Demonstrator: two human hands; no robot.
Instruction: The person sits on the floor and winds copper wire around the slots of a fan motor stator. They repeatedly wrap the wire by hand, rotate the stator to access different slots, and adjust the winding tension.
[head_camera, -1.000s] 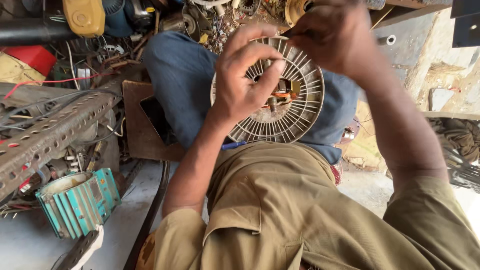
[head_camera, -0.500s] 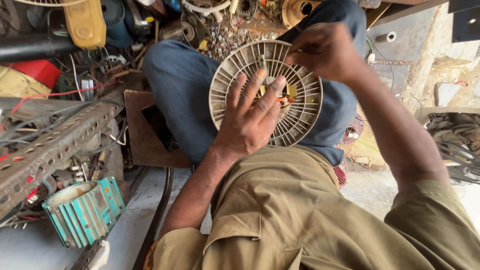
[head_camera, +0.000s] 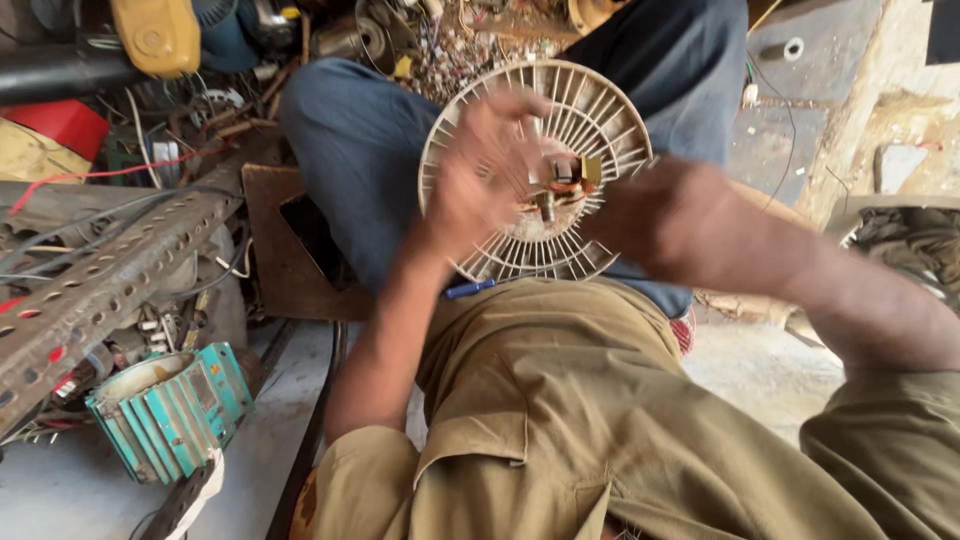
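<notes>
Teal finned motor housing (head_camera: 165, 410), lower left, on the floor beside a perforated angle-iron bar (head_camera: 105, 290). Yellow casing (head_camera: 155, 35) at the top left edge among loose wires and scrap. Cream slotted fan grille (head_camera: 590, 120), round, resting on the lap against blue trousers (head_camera: 360, 150), copper-coloured part at its hub. Left hand (head_camera: 480, 170), blurred, fingers spread wide, laid on the grille's left face. Right hand (head_camera: 665, 215), blurred, at the grille's right rim; grip cannot be told. Blue pen-like item (head_camera: 470, 289) just below the grille.

both hands blurred, left hand (head_camera: 490, 170) hiding fan grille (head_camera: 590, 110) (grip unclear)
</notes>
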